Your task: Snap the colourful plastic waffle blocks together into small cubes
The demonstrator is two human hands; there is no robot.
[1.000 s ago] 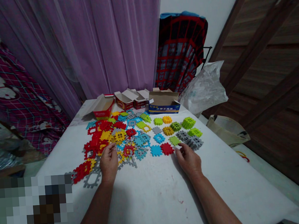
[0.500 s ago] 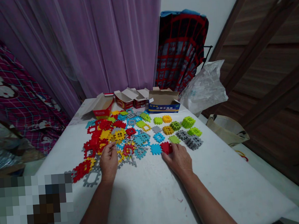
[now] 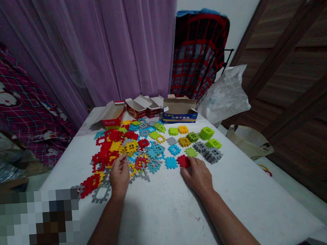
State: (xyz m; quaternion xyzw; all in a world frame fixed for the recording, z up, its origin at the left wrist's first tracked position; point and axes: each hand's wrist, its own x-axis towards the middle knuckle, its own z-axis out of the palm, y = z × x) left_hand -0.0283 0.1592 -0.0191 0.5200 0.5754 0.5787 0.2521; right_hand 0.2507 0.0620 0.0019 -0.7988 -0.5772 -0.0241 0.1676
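Note:
Several flat plastic interlocking tiles in red, yellow, blue, green and grey lie spread over a white table [image 3: 170, 215]. My right hand [image 3: 197, 176] has its fingers closed round a red tile [image 3: 183, 160] at the near edge of the spread. My left hand [image 3: 119, 176] rests palm down at the near side of the loose tile pile [image 3: 126, 151], with its fingers curled over the tiles; what they hold, if anything, is hidden. Small built blocks, among them a green block [image 3: 206, 133] and a grey block [image 3: 213, 155], stand in rows on the right.
Opened cardboard boxes line the table's far edge: a red box [image 3: 112, 116] and a blue box [image 3: 179, 112]. A clear plastic bag [image 3: 224, 94] lies at the far right corner. Purple curtains hang behind, and a wooden door stands on the right.
My right hand moved left from beside the grey blocks to the red tile and closed on it. My left hand stayed at the pile.

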